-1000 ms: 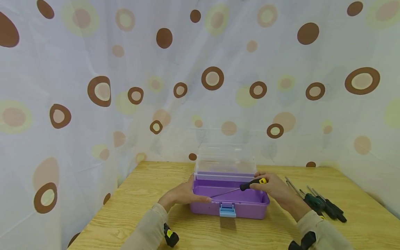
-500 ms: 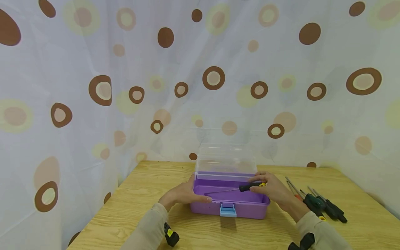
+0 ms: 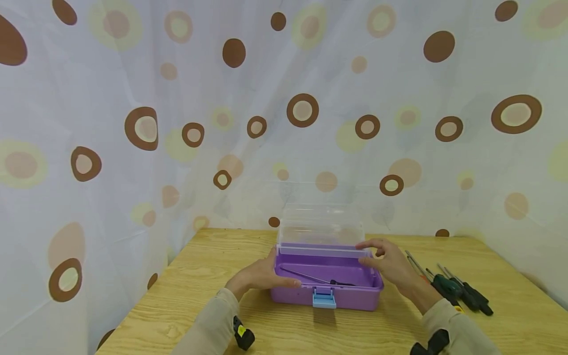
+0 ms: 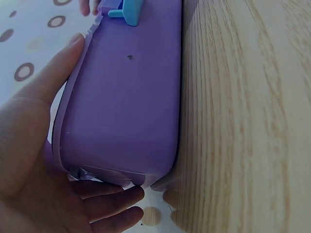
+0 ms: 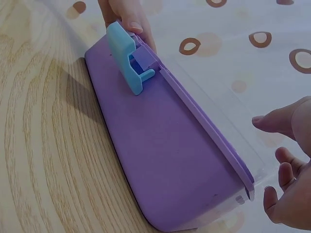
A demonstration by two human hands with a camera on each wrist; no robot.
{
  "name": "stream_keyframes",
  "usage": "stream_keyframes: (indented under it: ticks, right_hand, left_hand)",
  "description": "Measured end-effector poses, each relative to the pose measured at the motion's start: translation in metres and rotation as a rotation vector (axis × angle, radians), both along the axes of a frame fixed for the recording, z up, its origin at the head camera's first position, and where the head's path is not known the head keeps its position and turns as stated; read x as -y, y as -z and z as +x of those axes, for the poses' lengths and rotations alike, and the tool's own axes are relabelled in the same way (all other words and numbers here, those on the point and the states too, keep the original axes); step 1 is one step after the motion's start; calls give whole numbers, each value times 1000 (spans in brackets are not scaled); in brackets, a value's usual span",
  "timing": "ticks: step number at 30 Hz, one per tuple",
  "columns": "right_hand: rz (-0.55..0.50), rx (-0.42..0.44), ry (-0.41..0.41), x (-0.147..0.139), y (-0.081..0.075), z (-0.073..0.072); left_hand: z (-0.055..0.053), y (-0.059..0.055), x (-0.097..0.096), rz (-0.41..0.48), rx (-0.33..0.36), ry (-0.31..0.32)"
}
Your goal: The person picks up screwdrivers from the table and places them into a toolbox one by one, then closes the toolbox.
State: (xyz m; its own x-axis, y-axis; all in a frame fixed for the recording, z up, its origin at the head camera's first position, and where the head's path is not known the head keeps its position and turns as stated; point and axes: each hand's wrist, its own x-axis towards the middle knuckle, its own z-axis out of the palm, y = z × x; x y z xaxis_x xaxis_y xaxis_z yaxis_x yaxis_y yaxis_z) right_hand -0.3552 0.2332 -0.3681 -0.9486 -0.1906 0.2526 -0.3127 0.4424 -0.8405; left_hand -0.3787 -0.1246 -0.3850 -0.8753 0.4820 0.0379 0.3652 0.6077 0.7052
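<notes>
A purple plastic toolbox (image 3: 293, 295) with a light blue latch (image 3: 324, 299) stands on the table, its clear lid (image 3: 321, 224) tipped back. Inside lies a screwdriver (image 3: 306, 275), its thin shaft pointing to the left and its black handle partly hidden behind the front wall. My left hand (image 3: 259, 274) holds the box's left end, thumb along the front rim and fingers round the side, as the left wrist view shows. Over the right end hovers my right hand (image 3: 390, 264), holding nothing, its thumb and fingers spread apart.
To the right of the box several more screwdrivers (image 3: 448, 286) lie close together on the wooden table (image 3: 213, 261), with dark green and black handles toward me. Behind the table hangs a white curtain (image 3: 328, 148) with brown dots.
My right hand has let go of the screwdriver, which has dropped from above the rim into the toolbox. The right fingers have spread; the left hand stays at the box.
</notes>
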Motion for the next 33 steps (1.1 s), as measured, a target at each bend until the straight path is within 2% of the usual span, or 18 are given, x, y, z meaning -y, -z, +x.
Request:
stream_keyframes:
  ticks: [8, 16, 25, 33]
  right_hand:
    - [-4, 41, 3, -1, -6, 2]
    - [27, 31, 7, -6, -6, 2]
    - [-11, 49, 1, -14, -6, 5]
    - [-14, 61, 0, -22, -7, 6]
  left_hand:
    - [0, 0, 0, -1, -12, 3]
    - [0, -1, 0, 7, -14, 15]
    - [1, 0, 0, -41, 5, -37]
    - [1, -1, 0, -28, -2, -25]
